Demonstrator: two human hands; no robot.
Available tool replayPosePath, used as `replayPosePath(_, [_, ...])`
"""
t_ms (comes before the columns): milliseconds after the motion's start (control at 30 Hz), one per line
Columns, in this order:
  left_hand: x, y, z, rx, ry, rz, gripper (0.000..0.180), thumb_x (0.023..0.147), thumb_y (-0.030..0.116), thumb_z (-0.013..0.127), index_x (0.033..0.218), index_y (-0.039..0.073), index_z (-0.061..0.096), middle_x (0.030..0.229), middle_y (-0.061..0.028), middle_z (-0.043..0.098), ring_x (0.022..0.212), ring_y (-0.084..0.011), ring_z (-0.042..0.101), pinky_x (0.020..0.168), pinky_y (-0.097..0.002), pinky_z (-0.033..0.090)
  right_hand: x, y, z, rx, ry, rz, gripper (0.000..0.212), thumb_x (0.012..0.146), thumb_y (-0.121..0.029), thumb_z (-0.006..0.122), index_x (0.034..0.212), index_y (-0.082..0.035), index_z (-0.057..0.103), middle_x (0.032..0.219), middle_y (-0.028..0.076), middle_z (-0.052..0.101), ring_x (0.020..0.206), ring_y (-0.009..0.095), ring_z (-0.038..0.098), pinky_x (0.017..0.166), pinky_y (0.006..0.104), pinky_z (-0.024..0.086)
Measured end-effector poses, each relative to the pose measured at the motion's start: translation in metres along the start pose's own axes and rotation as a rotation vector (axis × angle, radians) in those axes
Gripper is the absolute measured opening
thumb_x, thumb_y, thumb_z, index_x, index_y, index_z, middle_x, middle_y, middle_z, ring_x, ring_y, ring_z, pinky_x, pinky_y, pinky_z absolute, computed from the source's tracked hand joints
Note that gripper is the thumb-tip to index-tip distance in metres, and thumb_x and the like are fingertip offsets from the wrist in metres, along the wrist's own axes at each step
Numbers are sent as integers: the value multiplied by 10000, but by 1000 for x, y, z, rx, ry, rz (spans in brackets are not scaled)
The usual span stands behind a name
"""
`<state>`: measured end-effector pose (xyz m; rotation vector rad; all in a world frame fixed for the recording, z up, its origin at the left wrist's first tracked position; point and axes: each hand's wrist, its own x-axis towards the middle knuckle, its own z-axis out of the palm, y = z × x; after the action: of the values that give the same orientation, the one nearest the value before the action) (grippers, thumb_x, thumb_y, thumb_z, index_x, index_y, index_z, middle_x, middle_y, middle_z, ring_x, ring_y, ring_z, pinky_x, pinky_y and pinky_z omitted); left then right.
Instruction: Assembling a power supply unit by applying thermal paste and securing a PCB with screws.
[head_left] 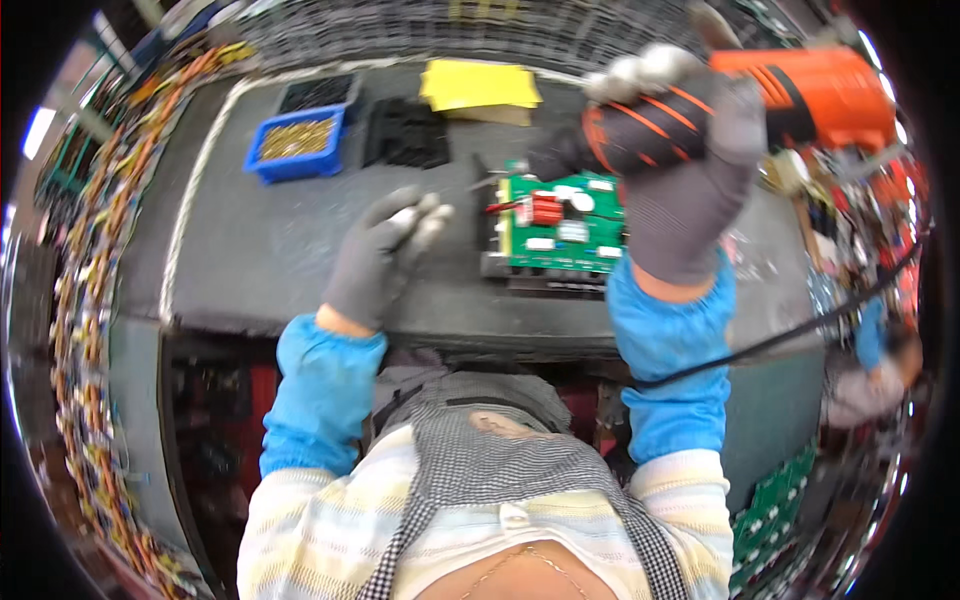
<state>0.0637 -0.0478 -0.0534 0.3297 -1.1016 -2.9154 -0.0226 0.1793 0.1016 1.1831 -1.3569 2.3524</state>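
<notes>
My right hand [690, 170], in a grey glove with pale fingertips, grips an orange and black electric screwdriver [650, 130]. Its dark front end points left, over the upper left part of a green circuit board [590, 230]. The board carries red, white and other small parts and sits in a black housing [495, 262]. To the left of the board, my left hand [385, 250], gloved the same way, hovers above the bench with its fingers curled together. Whatever may be between those fingertips is too small and blurred to make out.
A blue bin [297, 143] of small brass-coloured pieces stands at the far left, beside black parts [405, 133]. Yellow sheets [480, 85] lie at the back. A black cable [800, 325] crosses my right sleeve. Bundled wires [90, 330] line the left; another person [875, 375] is at right.
</notes>
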Motion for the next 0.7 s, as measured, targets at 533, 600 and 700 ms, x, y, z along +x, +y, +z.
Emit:
replayPosePath(533, [-38, 14, 18, 889, -63, 178, 231, 982, 169, 663, 1109, -17, 709, 873, -35, 717, 691, -37, 603, 594, -184, 476, -32, 6, 30, 201, 143, 51, 703, 896, -495, 684, 1363, -8, 489, 917, 54, 562, 874, 196, 548, 872, 405, 484])
replayPosePath(600, [-37, 13, 16, 1179, -73, 391, 231, 964, 213, 692, 1022, -5, 737, 800, -28, 709, 679, -56, 603, 591, -215, 470, -33, 7, 28, 192, 141, 55, 712, 892, -505, 686, 1363, -8, 490, 920, 53, 564, 873, 193, 548, 873, 400, 486])
replayPosePath(700, [-37, 12, 16, 1263, -99, 528, 250, 946, 246, 714, 958, -2, 746, 740, -34, 689, 667, -80, 602, 592, -250, 473, -36, 5, 27, 138, 173, 59, 726, 888, -518, 691, 1360, -4, 493, 927, 54, 570, 880, 196, 554, 874, 401, 489])
